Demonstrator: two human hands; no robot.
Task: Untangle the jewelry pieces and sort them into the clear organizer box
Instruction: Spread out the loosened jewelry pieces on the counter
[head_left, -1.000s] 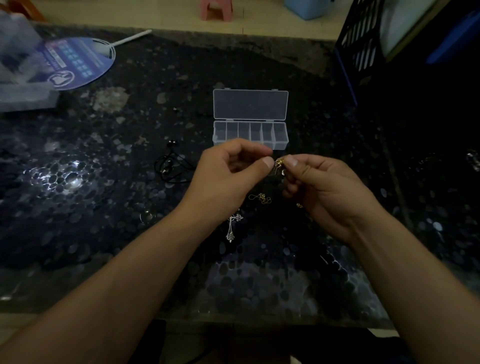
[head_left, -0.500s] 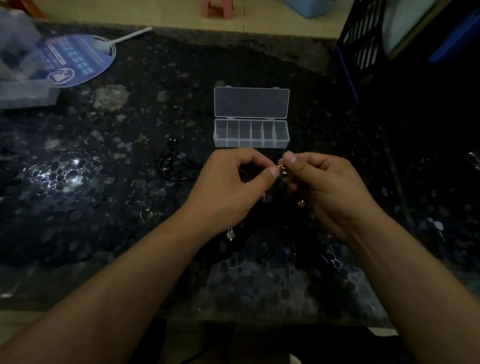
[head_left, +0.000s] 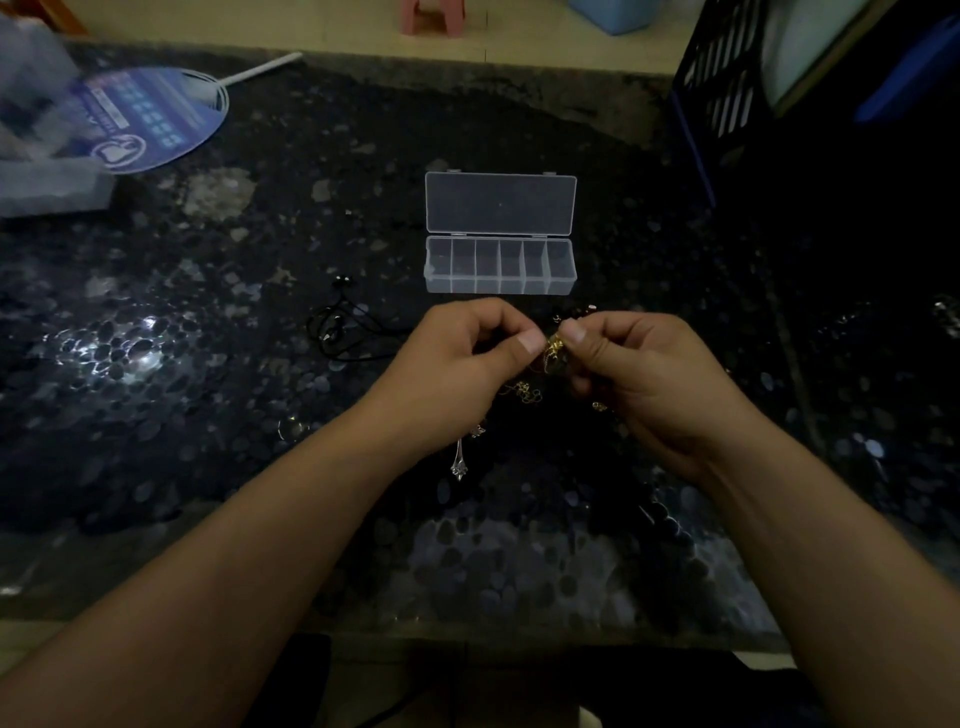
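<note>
While both hands meet at the centre of the frame, the gold tangle (head_left: 551, 349) sits right between their thumb tips. The left hand (head_left: 462, 364) pinches it from the left with thumb against curled forefinger, and the right hand (head_left: 639, 374) pinches it from the right the same way. Both grips are narrow, closed on the knot itself, the two thumbnails almost touching. From the pinch the rest of the jewelry hangs downward: a fine gold chain (head_left: 524, 391) loops just below the left thumb, a silver cross pendant (head_left: 459, 460) dangles lower still beside the left wrist, and a small gold bead (head_left: 598, 406) shows under the right palm. So the tangle's long axis runs top to bottom, while the hands pull left and right across it — the knot likely has to open sideways.

The clear organizer box (head_left: 500, 270) lies open on the dark table (head_left: 208, 467) just above the hands, its six compartments in a left-to-right row, none visibly filled. It is about equally near either hand. A black cord (head_left: 343, 332) lies apart, left of the left hand — seemingly already free, though not boxed.
</note>
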